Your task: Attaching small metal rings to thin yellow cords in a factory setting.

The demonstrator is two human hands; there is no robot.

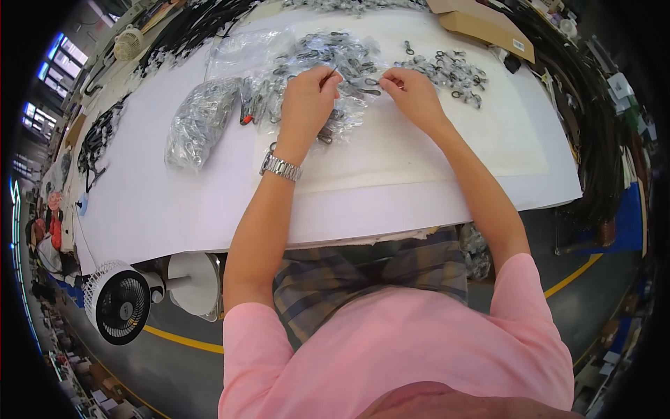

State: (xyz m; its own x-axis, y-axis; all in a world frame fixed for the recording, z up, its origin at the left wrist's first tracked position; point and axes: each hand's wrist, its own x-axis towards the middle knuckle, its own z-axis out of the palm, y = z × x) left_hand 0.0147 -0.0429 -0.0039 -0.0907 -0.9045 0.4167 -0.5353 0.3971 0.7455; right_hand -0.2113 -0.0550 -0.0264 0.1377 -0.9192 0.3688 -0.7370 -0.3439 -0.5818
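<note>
Small dark metal clasp (372, 86) pinched between both hands at the far middle of the white table (174, 202), just above an open clear bag of clasps (328, 59). Long axis roughly level across the picture, one end toward the left hand (309, 98), the other toward the right hand (413, 94); too small to tell which end bears the hook.

Left hand knuckles-up, fingers curled together, thumb and forefinger closed on a thin dark piece poking up and to the right near the clasp. Wrist bent slightly, silver wristwatch (280, 167) on it, forearm running straight down toward the lower edge. Right hand likewise palm-down, fingertips drawn together on the clasp's right end, forearm slanting down and to the right to a pink sleeve (530, 307).

Loose heap of finished clasps (453, 73) just beyond the right hand, touching nothing held. Second, full bag of metal parts (199, 122) lying to the left, well apart from the left hand. Cardboard box (485, 28) at the table's far right corner. White floor fan (118, 300) below the table's near left edge.
</note>
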